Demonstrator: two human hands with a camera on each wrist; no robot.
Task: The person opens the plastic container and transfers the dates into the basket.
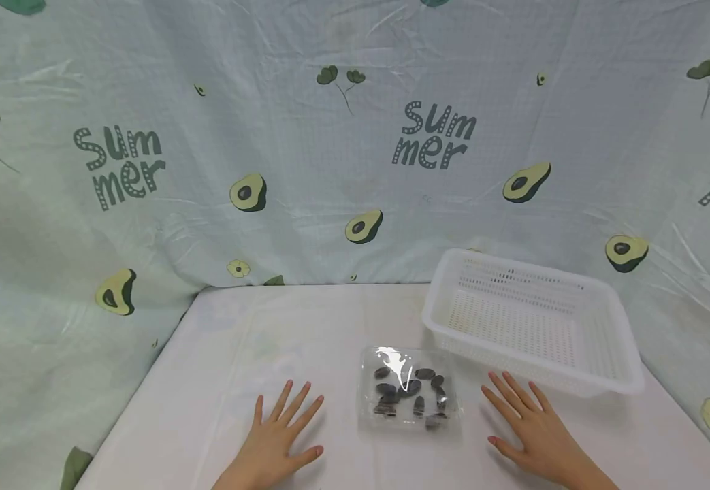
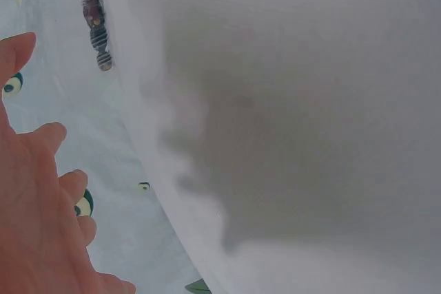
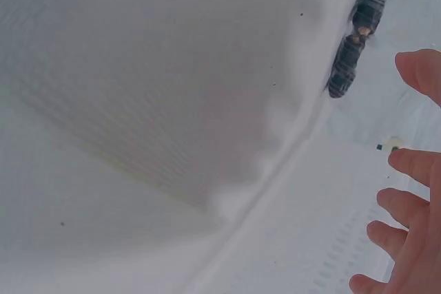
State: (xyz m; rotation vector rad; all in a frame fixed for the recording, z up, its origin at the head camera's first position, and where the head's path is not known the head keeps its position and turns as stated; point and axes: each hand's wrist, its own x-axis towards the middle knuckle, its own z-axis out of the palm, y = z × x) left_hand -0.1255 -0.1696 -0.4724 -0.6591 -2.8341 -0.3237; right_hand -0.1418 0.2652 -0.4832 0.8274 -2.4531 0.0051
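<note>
Clear box (image 1: pixel 402 412) between left hand (image 1: pixel 271 437) and right hand (image 1: pixel 529 430), both spread, holding nothing.
Head: box slightly nearer the right, longer side running hand to hand; basket (image 1: pixel 517 352) beyond right fingertips, table (image 1: pixel 339 425) showing between box and left. Left wrist: dark pieces (image 2: pixel 98 36) past the thumb. Right wrist: likewise.

And here's the white tabletop (image 1: pixel 220 381), a clear plastic container (image 1: pixel 401 417) lying flat near its middle, and there, at two o'clock from that, sits a white perforated plastic basket (image 1: pixel 526 352), open top facing up!
</note>
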